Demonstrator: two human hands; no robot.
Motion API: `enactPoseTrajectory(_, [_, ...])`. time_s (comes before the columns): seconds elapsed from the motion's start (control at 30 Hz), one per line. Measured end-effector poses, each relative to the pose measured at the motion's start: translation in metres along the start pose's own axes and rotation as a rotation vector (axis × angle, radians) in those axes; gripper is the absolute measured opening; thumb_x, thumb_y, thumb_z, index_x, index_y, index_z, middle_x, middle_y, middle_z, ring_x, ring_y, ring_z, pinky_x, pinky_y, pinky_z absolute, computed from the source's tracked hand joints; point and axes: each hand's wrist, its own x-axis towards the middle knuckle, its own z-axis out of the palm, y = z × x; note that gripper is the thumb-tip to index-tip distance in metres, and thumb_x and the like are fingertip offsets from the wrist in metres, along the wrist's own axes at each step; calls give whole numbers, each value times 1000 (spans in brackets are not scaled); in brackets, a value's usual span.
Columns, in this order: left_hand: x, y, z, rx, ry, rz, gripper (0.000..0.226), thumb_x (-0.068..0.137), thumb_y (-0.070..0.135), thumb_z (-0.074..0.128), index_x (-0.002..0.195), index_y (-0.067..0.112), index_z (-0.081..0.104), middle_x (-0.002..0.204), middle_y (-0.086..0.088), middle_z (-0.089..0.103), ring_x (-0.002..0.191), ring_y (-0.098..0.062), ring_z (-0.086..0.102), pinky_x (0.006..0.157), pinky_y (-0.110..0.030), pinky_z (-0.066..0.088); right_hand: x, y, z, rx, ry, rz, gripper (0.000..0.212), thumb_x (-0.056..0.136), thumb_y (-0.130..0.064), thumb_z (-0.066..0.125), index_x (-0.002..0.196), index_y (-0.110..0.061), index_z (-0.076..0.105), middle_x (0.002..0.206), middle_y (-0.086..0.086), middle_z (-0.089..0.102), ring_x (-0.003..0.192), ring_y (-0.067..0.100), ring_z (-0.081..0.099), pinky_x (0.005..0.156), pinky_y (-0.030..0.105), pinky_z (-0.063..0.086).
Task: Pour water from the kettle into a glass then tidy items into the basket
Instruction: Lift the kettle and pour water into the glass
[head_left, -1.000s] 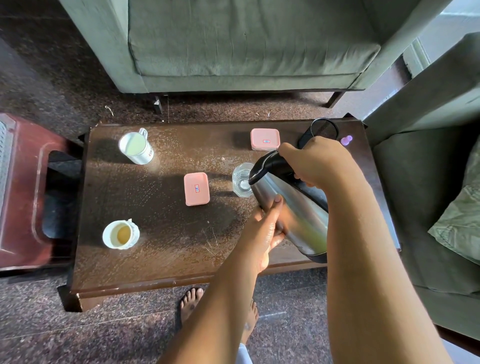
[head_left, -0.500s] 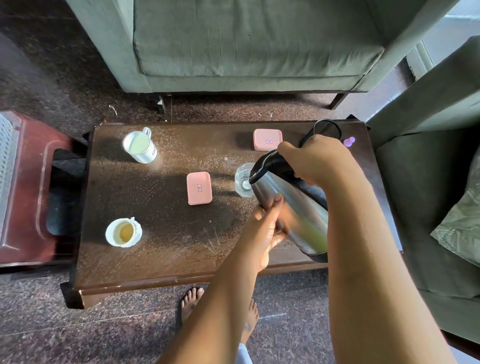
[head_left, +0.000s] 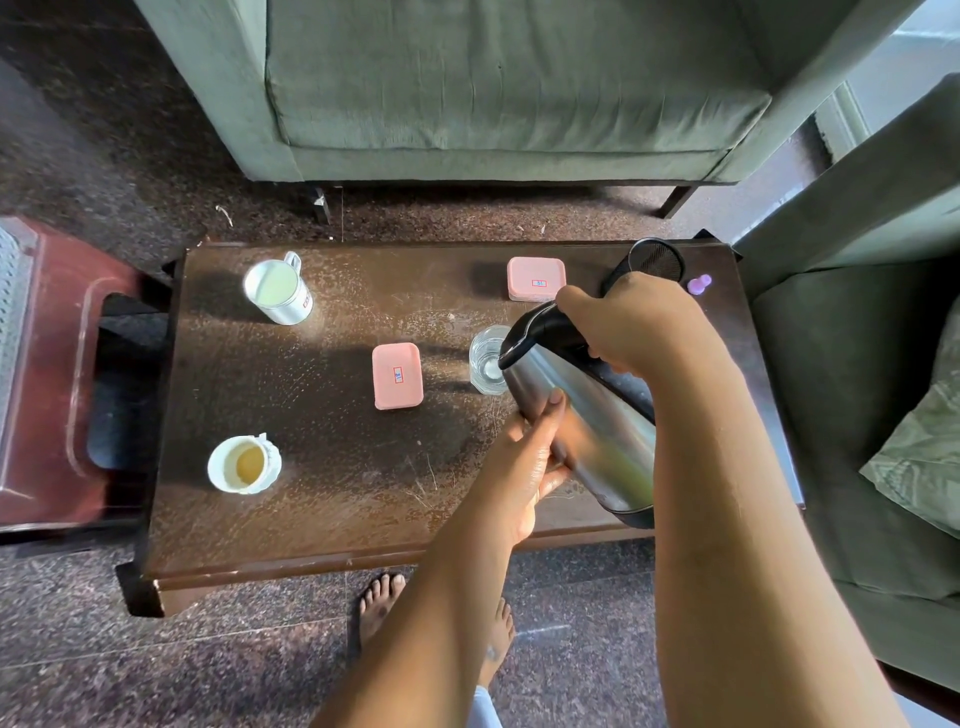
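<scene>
A steel kettle (head_left: 597, 431) with a black lid and handle is tilted over the brown table (head_left: 322, 499), its spout above a clear glass (head_left: 485, 358). My right hand (head_left: 628, 322) grips the kettle's handle from above. Flat against the kettle's steel side lies my left hand (head_left: 535, 457), steadying it. The glass stands upright, partly hidden by the spout. Two pink boxes lie on the table, one (head_left: 397, 375) left of the glass and one (head_left: 536, 279) behind it. No basket is in view.
A steel mug (head_left: 278, 291) stands at the back left and a white cup (head_left: 243, 464) of tea at the front left. A black mesh strainer (head_left: 655, 260) and a small purple object (head_left: 698, 284) lie at the back right. Green sofas flank the table; a red stool (head_left: 57, 374) stands left.
Both hands and the kettle hold nearly the same pose over the glass. Only the camera view has shifted slightly.
</scene>
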Motion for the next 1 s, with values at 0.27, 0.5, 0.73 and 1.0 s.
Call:
enactPoseTrajectory(0.27, [3,-2,0,-10,1,-6,42,87,39,65,117,10,57,99,-7,65,100,-21,64,91,-36,53,1,1,1,-2,11,-4,53,78,-57,39,81,-10,64,76,8,62,78,31,60,69,31,44])
enactPoseTrajectory(0.5, [0,0,2,0,14,-7,48,87,39,66,122,9,54,100,-7,65,101,-20,64,81,-29,55,1,3,0,6,-2,10,53,79,-57,39,81,-9,62,78,9,63,76,31,58,68,30,43])
enactPoseTrajectory(0.73, [-3,1,4,24,10,-16,46,88,39,65,123,10,54,106,-8,65,106,-22,63,82,-29,54,0,7,-1,10,-19,28,53,78,-58,38,79,-10,60,78,10,63,74,30,58,67,31,44])
enactPoseTrajectory(1.0, [-5,-3,5,34,3,-17,43,88,37,65,120,10,56,98,-6,67,103,-21,65,95,-37,52,-3,10,-2,5,-24,14,54,80,-59,38,78,-10,60,88,14,69,83,33,64,74,34,49])
